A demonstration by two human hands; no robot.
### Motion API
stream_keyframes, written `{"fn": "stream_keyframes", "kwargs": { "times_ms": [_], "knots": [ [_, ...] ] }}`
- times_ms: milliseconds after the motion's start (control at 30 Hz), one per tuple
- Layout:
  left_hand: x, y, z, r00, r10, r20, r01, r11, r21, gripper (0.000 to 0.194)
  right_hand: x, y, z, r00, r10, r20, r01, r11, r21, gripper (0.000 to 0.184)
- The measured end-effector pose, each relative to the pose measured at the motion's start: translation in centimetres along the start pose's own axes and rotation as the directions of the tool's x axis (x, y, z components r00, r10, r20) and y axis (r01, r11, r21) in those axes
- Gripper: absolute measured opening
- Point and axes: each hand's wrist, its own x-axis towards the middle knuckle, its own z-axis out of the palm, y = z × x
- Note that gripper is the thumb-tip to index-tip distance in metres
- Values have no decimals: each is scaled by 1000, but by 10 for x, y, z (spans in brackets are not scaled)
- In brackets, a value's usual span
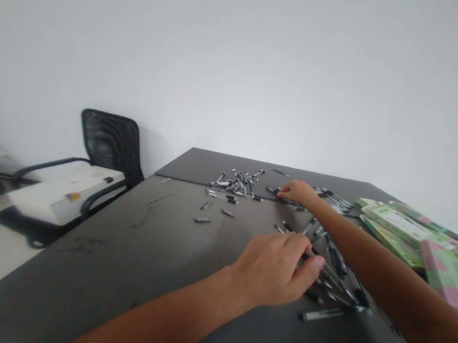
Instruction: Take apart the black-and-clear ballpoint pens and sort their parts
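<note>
Black-capped clear ballpoint pens scattered over dark grey table | left hand: fingers curled together over pens, pinch cannot be told | right hand: fingers pressed together, tips on a pen beside farther pen heap | green-pink booklets stacked right of pens

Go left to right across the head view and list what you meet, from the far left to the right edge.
White box → black mesh chair back → pile of clear black-capped pens → left hand → right hand → green booklets → pink-and-green booklet
</note>
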Motion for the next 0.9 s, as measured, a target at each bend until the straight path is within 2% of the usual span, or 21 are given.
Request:
{"fn": "stream_keyframes", "kwargs": {
  "times_ms": [400,667,800,900],
  "knots": [
    [-2,1,3,998,-6,59,3,998,59,23,-1,18,-2,1000,4,-19,-5,1000,-10,32],
    [-2,-1,3,998,15,61,-20,996,85,17,-8,19,-4,999,2,-45,-2,1000,-1,32],
    [-2,-3,6,998,45,47,-51,992,118,18,-12,17,-4,992,-3,-128,6,1000,27,29],
    [-1,-4,3,996,71,47,-78,986,149,24,-20,15,-7,960,-2,-280,25,997,78,35]
  ]
}}
